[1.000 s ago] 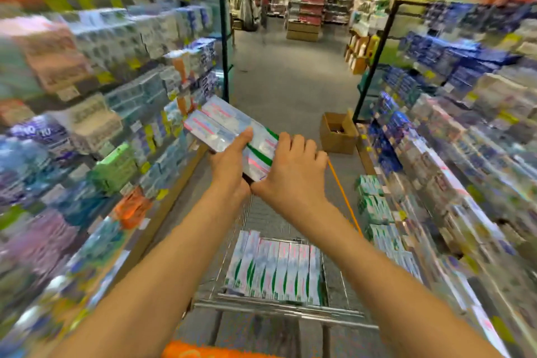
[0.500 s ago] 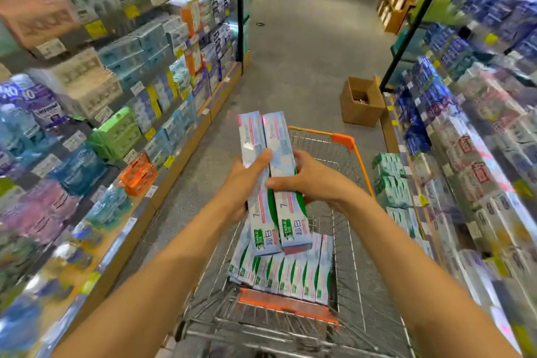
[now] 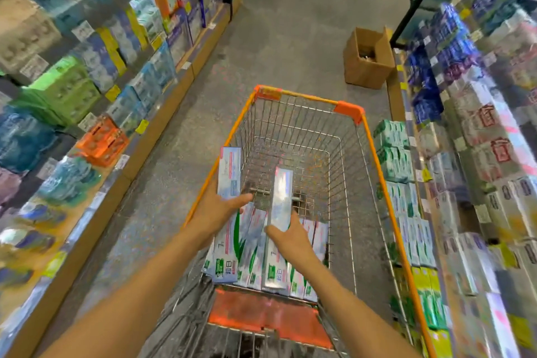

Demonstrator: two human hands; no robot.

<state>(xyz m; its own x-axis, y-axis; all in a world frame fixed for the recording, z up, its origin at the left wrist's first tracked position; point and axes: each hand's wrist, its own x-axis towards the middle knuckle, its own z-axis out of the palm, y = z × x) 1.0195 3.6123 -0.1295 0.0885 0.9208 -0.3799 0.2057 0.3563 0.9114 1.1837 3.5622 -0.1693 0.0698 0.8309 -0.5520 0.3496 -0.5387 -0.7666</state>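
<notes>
**Two boxes split apart, one per hand, low over the cart**

Half a second ago both long toothpaste boxes sat side by side, pressed together between the two hands above the cart. Now they are separated. The left hand (image 3: 215, 212) grips the left box (image 3: 229, 171) near its middle, thumb curled across the front, at the cart's left wall. The right hand (image 3: 293, 238) clamps the right box (image 3: 282, 192) between thumb and fingers and holds it lengthwise over the basket. Both boxes have dropped lower and hang just above the row of boxes (image 3: 315, 241) already lying at the near end of the cart (image 3: 305, 97); whether either one touches that row yet is hard to tell through the blur.

The split suggests the boxes are about to be laid down singly, each into its own place on or beside the row, not dropped as a pair. Neither hand has let go, so the placing is not yet done. A cardboard carton (image 3: 367, 67) stands on the aisle floor ahead, well apart from the cart.
</notes>
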